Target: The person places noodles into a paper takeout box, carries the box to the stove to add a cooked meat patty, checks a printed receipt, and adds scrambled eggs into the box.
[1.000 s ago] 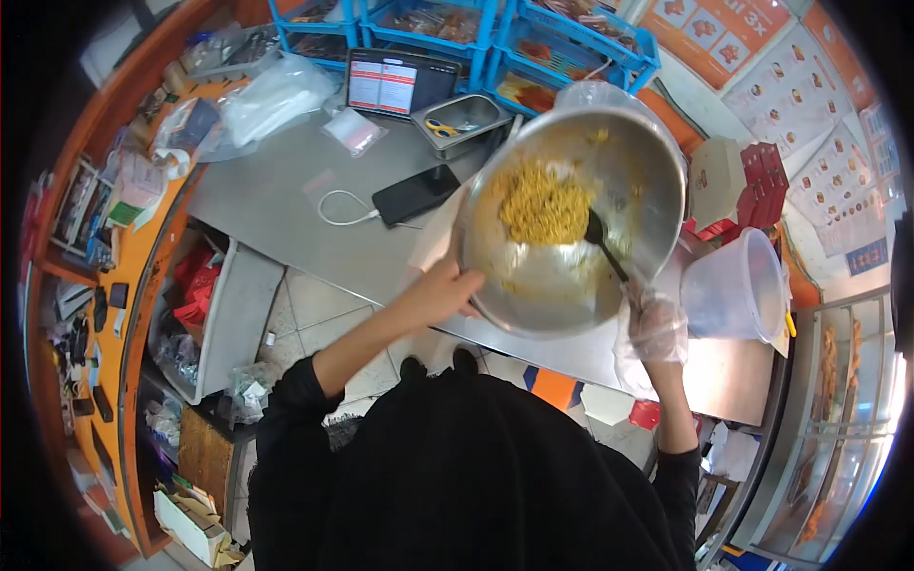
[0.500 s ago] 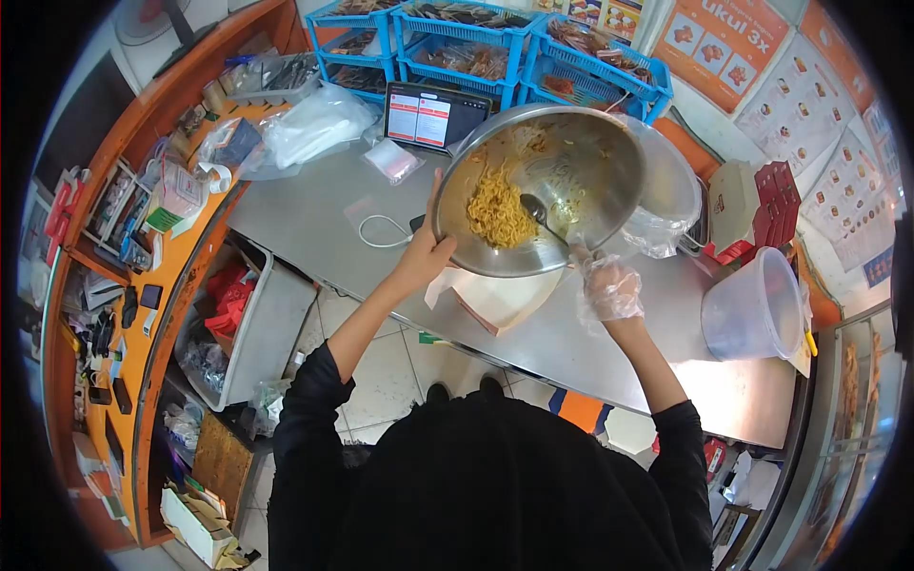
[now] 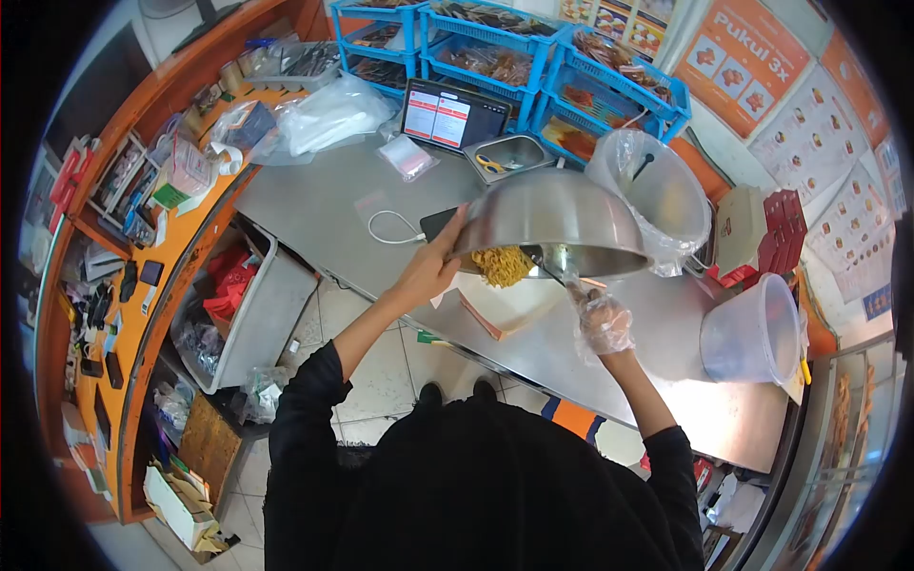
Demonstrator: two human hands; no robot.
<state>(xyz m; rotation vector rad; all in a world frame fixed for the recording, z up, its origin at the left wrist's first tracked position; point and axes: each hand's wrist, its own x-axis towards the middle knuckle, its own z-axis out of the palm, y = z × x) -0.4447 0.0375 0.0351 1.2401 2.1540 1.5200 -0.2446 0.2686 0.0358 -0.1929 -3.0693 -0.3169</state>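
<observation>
A large steel mixing bowl [image 3: 562, 209] is tipped steeply toward me, its outside facing up. My left hand [image 3: 433, 266] grips its left rim. Noodles [image 3: 503, 266] hang at the lower edge of the bowl, above a paper food box [image 3: 505, 306] on the counter. In a clear plastic glove, my right hand [image 3: 605, 322] is closed on a spoon [image 3: 552, 273], whose head reaches under the bowl's rim beside the noodles. The bowl hides part of the spoon and of the food inside.
Behind the bowl are a steel tray with yellow-handled scissors [image 3: 514, 155], a tablet [image 3: 452, 116] and blue stacked baskets [image 3: 490, 62]. Plastic-lined tub [image 3: 657, 195], clear bucket [image 3: 750, 328] and red boxes [image 3: 783, 233] stand right on the steel counter [image 3: 324, 205]. A black device with a white cable [image 3: 388, 228] lies left.
The bowl has tilted much further toward me, so its outside now faces up and the noodles have slid to its lower edge. My right hand has moved slightly down with the spoon.
</observation>
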